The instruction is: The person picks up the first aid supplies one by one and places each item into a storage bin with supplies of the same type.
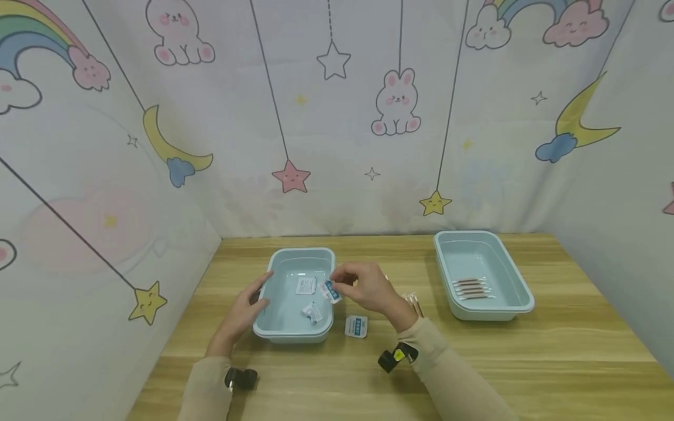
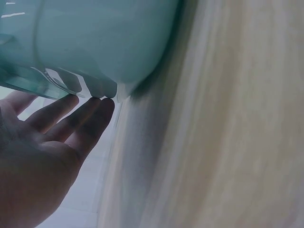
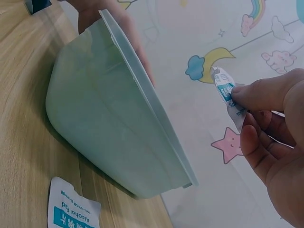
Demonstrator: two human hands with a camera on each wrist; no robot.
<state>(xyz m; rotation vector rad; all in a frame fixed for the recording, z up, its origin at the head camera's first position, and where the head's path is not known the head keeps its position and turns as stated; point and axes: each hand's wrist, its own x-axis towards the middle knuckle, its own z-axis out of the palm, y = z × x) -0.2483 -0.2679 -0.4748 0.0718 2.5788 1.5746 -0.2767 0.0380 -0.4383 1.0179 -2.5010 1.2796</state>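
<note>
While the left hand is touching the tub with relaxed fingers, the right hand is pinching a slanted packet above its right side, lower centre of the frame.

A cartoon-printed cloth hangs upright behind the wood-grain table.

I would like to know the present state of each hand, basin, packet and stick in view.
Left basin: upright, two packets inside
Right basin: upright, sticks lined up inside
Left hand: touching left basin
Held packet: raised, unclear whether sealed
Right hand: pinching held packet
Loose packet: flat on the table
Loose sticks: on the table, partly hidden
</note>
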